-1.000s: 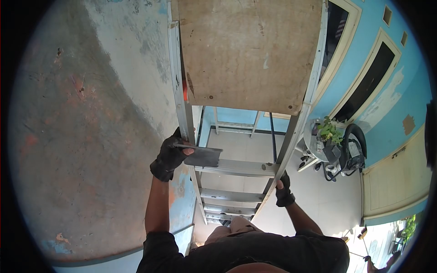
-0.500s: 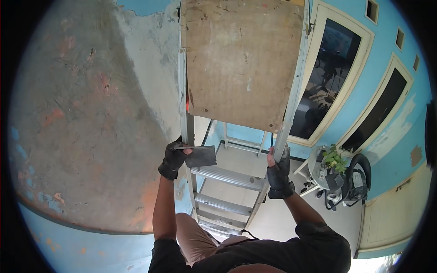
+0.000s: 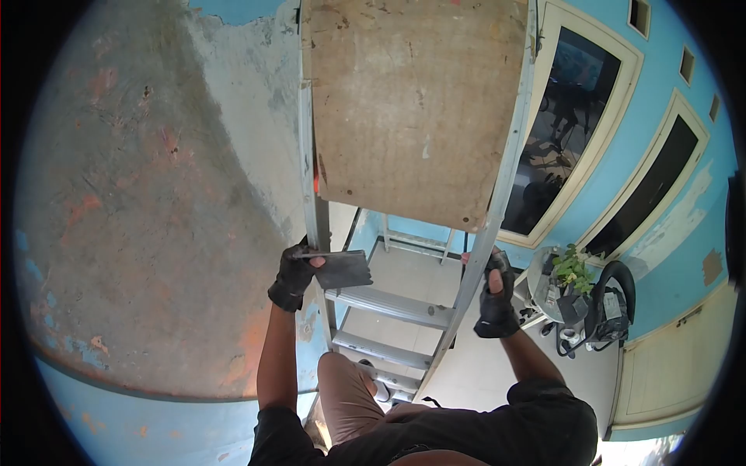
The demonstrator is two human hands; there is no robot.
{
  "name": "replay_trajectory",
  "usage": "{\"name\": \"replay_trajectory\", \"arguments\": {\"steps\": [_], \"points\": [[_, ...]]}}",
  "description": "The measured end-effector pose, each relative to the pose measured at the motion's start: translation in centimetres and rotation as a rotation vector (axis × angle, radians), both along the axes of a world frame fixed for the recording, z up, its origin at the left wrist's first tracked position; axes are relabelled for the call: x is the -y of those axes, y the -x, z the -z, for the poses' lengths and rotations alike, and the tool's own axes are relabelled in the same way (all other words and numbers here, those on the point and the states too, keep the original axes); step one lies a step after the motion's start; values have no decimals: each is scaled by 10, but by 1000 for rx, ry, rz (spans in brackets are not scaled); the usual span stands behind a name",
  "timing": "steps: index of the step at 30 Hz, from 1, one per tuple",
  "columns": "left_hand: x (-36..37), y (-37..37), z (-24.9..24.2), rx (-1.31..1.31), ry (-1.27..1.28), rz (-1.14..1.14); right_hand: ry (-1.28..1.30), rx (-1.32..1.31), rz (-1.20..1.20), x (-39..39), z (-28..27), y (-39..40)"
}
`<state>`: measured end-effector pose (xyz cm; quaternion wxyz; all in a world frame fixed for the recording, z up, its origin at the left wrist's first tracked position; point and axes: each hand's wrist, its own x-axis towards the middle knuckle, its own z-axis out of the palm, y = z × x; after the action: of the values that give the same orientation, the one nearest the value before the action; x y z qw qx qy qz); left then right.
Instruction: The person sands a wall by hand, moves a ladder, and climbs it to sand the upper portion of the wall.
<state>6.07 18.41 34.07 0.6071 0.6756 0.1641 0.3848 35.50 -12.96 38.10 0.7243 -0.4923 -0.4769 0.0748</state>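
Observation:
My left hand (image 3: pixel 293 276), in a black fingerless glove, is closed around a flat, dark, rectangular trowel (image 3: pixel 346 269) and lies against the left rail (image 3: pixel 314 179) of an aluminium ladder. The trowel's blade points right, over a ladder step (image 3: pixel 388 304); its handle is hidden by the hand. My right hand (image 3: pixel 497 299), gloved alike, is at the right rail (image 3: pixel 489 233). Its fingers curl behind the rail, tips showing on the far side, while the thumb lies along the outer side. One knee is bent above the lower steps.
A wooden board (image 3: pixel 416 109) spans the upper ladder between the rails. To the left rises a patchy grey wall (image 3: pixel 140 233). On the right are windows (image 3: pixel 563 132), a small round table (image 3: pixel 536 283) with a potted plant (image 3: pixel 573 268), and a black chair (image 3: pixel 614 311).
My right thumb has come off the front of the rail to its outer side. My knee has risen to the right, and a foot now shows on a lower step. The left hand keeps the trowel.

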Motion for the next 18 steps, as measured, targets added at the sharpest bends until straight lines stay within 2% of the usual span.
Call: {"name": "replay_trajectory", "arguments": {"steps": [1, 2, 3, 5, 8, 9, 10, 16, 17, 18], "points": [[4, -2, -4, 24, 39, -5, 44, 149, 129, 5, -13, -20], [9, -5, -11, 49, 5, 6, -11, 278, 269, 3, -33, -47], [10, -7, -10, 61, 9, 8, -154, 331, 339, -4, -77, -60], [11, -6, -12, 79, -38, 42, -400, 327, 213, -25, -174, -91], [8, -5, -11, 97, -10, 87, -529, 164, -89, -75, -300, -141], [5, -4, -8, 141, 1, 131, -520, 289, -199, -96, -330, -157], [6, -4, -12, 164, -6, 144, -497, 259, -308, -112, -348, -157], [6, 1, -28, 35, -10, 198, -499, 154, -392, -137, -360, -191], [5, 3, -26, 29, 1, 203, -498, 128, -400, -138, -363, -199], [6, 7, -25, -13, 97, 218, -399, 160, -513, -132, -362, -200]]}}
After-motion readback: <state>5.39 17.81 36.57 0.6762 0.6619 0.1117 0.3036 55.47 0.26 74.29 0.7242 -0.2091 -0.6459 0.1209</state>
